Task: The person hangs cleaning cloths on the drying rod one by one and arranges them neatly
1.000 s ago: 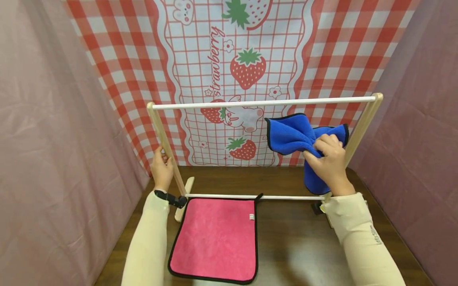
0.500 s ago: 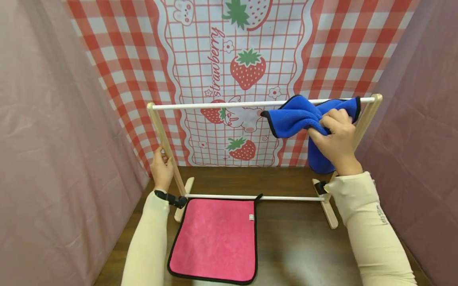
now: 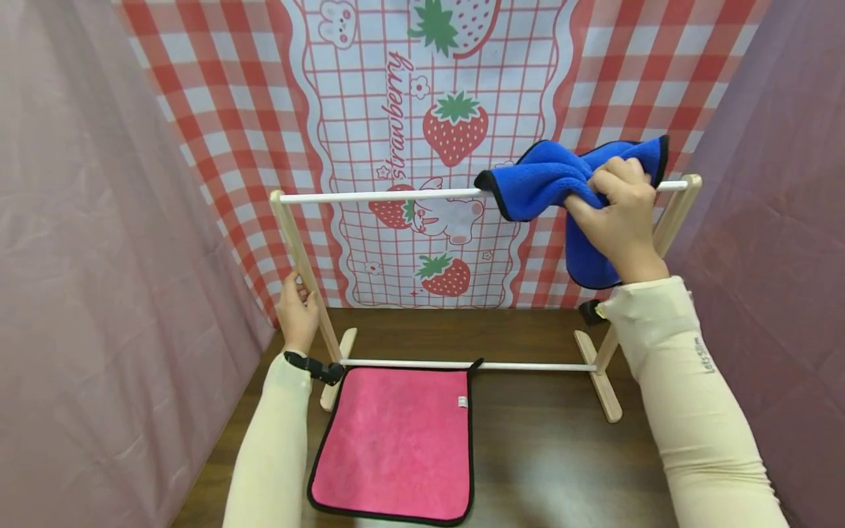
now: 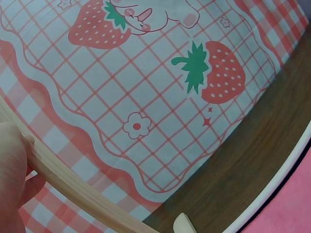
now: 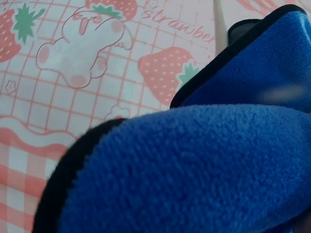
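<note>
My right hand (image 3: 619, 209) grips a bunched blue towel (image 3: 538, 183) with black edging, at the height of the rack's white top rail (image 3: 376, 196). The towel's upper part rises above that rail, and a lower flap hangs down in front; whether it touches the rail I cannot tell. In the right wrist view the blue towel (image 5: 194, 170) hides the right hand. On the other side, my left hand (image 3: 298, 312) holds the wooden left post (image 3: 305, 264) of the rack, fingers around it. A pink towel (image 3: 396, 440) with black edging lies flat at the lower left.
The rack's lower white rail (image 3: 535, 366) runs between wooden feet (image 3: 597, 378) on a dark brown table (image 3: 541, 455). Behind stands a strawberry-print cloth (image 3: 455, 132). Pink curtains (image 3: 99, 293) close off both sides.
The right hand has lifted the blue towel from below the top rail up to it, so its upper edge now stands higher than the rail. The left hand stays on the post.
</note>
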Available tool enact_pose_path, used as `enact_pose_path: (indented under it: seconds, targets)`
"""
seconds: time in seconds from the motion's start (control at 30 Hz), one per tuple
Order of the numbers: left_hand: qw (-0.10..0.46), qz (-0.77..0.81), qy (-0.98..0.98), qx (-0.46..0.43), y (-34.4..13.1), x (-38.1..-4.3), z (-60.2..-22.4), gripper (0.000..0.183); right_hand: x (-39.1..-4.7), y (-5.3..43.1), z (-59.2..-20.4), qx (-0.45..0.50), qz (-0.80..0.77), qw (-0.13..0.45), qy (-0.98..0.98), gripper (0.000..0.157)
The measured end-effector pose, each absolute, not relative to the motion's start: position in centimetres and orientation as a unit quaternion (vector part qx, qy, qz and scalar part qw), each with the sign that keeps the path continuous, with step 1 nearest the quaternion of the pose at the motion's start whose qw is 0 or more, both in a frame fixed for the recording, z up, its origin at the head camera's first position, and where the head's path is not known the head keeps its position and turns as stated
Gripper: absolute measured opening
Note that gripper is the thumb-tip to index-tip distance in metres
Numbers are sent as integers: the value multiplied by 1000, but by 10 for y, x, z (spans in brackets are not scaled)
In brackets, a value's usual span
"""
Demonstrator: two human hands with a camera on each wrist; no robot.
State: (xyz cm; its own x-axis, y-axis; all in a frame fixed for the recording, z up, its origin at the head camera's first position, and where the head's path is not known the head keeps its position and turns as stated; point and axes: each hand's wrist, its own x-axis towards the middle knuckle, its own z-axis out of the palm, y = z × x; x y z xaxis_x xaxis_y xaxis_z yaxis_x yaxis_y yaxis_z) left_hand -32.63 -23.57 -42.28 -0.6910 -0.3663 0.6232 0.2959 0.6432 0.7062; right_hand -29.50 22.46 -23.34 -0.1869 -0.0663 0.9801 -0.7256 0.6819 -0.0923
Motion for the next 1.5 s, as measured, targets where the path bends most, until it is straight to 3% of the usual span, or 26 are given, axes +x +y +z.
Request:
enact_pose_path:
  seconds: [0.63,0.8,1.1,1.5]
  targets:
    - [393,-426,-815,13,-234,-327,-422,44,-335,242,-224,234,210,479,-820,28]
    - [395,-426,-814,12,-233,-328,-421,44,-336,241,-217,190,218,423,-859,29]
    - [390,-433,-813,12,-233,-328,-422,43,-334,239,-212,126,179,303,-928,48]
    - [410,-493,-764,66,-216,-325,-421,45,-333,236,-216,125,152,279,-940,52]
